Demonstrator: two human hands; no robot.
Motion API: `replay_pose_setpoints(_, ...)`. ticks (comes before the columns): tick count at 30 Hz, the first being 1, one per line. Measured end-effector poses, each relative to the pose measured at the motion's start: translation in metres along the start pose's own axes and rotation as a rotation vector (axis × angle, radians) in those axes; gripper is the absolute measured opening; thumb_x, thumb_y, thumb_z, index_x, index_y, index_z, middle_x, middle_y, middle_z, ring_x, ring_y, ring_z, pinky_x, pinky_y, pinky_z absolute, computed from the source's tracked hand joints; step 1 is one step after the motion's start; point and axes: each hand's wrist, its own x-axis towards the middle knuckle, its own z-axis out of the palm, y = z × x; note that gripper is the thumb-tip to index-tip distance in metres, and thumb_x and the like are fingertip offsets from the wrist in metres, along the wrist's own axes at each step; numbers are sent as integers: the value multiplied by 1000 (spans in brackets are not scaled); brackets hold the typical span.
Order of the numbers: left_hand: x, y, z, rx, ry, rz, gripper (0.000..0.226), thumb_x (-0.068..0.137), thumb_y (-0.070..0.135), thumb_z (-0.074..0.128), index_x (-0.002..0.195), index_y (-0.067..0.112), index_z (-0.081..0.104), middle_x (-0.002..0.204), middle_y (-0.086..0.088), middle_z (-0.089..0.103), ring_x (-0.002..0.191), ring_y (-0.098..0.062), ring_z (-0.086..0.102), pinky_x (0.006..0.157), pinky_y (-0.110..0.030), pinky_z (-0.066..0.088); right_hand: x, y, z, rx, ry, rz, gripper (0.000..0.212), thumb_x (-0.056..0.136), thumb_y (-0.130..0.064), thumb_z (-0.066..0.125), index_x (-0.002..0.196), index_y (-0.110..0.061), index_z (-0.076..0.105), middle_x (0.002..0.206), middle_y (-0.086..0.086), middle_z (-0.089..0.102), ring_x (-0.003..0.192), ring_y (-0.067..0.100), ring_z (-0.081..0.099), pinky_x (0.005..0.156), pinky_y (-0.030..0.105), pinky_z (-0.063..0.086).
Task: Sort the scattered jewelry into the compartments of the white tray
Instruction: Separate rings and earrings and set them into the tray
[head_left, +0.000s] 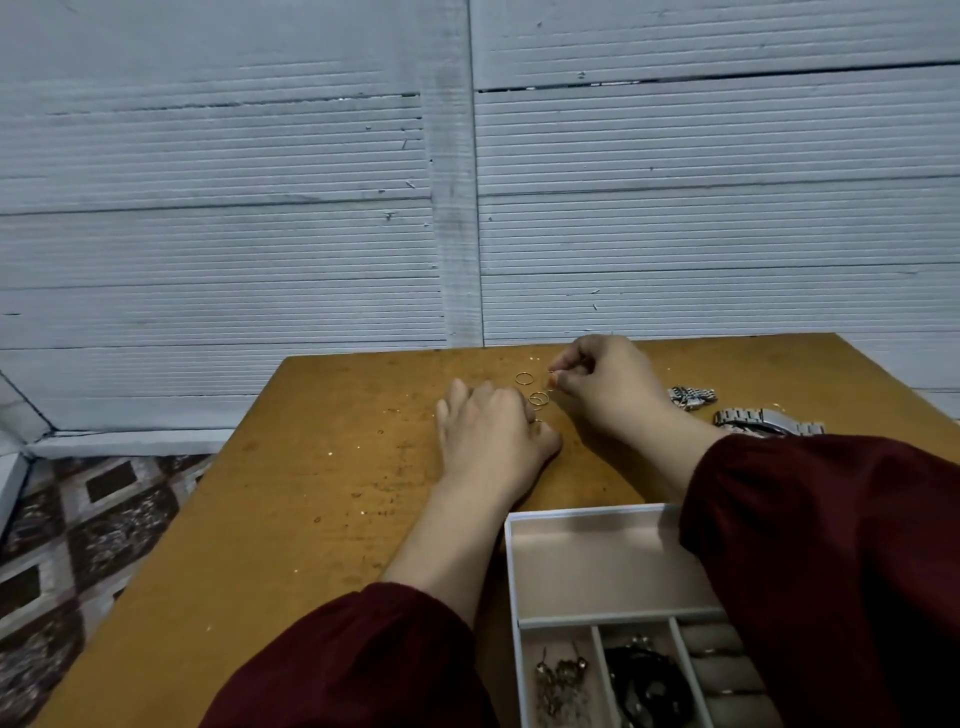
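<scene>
Gold hoops are lying in a loose cluster toward the far middle of the ochre worktop (291, 519): one thin gold ring (524, 378) is sitting alone, and a pair of overlapping gold rings (538, 399) is resting just nearer, between the two hands. The left hand (491, 434) is lying knuckles-up beside that pair, its fingers (511, 402) curled under, so I cannot tell whether they are gripping anything. The right hand (605, 382) is hovering just beyond, thumb and forefinger pinched together on something tiny and gold-coloured, too small to name. Both arms are wearing dark red sleeves (831, 545).

To the right of the right hand, a silver watch bracelet piece (692, 397) and a silver metal watch (763, 422) are lying on the worktop. The white tray (511, 582) is sitting at the near edge, partly under the right sleeve; its long far compartment is showing only bare lining, while the nearer small ones are holding dangling earrings (561, 675), a dark coiled piece (649, 686), and rings in padded rolls (722, 670).
</scene>
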Motion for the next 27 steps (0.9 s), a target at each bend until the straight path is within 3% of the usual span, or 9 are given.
replay_pose_setpoints(5, 0, -1, 3, 146, 94, 117, 32, 86, 41, 49, 98, 19, 70, 104, -4, 65, 108, -28, 43, 85, -38, 30, -4, 1, -2, 2, 1, 11, 20, 81, -18, 69, 67, -27, 59, 63, -12, 58, 75, 15, 60, 72, 27, 47)
replay_pose_setpoints(13, -5, -10, 1, -128, 127, -36, 27, 92, 34, 48, 96, 19, 69, 99, -7, 65, 96, -29, 56, 71, -33, 38, -20, 0, -12, 30, 8, 16, 19, 82, -20, 70, 68, -28, 59, 67, -11, 61, 73, 13, 60, 69, 26, 47)
replay_pose_setpoints(17, -12, -15, -3, -370, 200, -72, 29, 96, 34, 47, 97, 18, 72, 101, -1, 63, 95, -22, 43, 75, -33, 32, -37, -1, -25, 101, 26, 13, 14, 82, -17, 70, 74, -24, 62, 63, -13, 58, 62, 4, 55, 55, 19, 39)
replay_pose_setpoints(21, -32, -16, -14, -488, 219, -63, 27, 96, 35, 48, 95, 25, 74, 92, 9, 66, 93, -14, 36, 82, -36, 39, -61, -3, -35, 234, 53, 45, 16, 82, -14, 70, 71, -22, 62, 62, -8, 60, 60, 9, 57, 62, 26, 48)
replay_pose_setpoints(23, -44, -16, -18, -572, 234, -67, 26, 95, 34, 50, 95, 26, 74, 84, 13, 64, 94, -14, 39, 82, -37, 43, -76, -4, -40, 296, 67, 51, 18, 82, -11, 70, 70, -21, 61, 61, -5, 59, 57, 11, 56, 57, 24, 47)
replay_pose_setpoints(27, -72, -12, -24, -543, 270, -49, 22, 92, 33, 54, 97, 25, 74, 90, 11, 69, 96, -17, 47, 73, -30, 39, -109, -3, -56, 402, 80, 52, 20, 83, -5, 68, 73, -20, 61, 65, -2, 59, 60, 15, 59, 61, 25, 50)
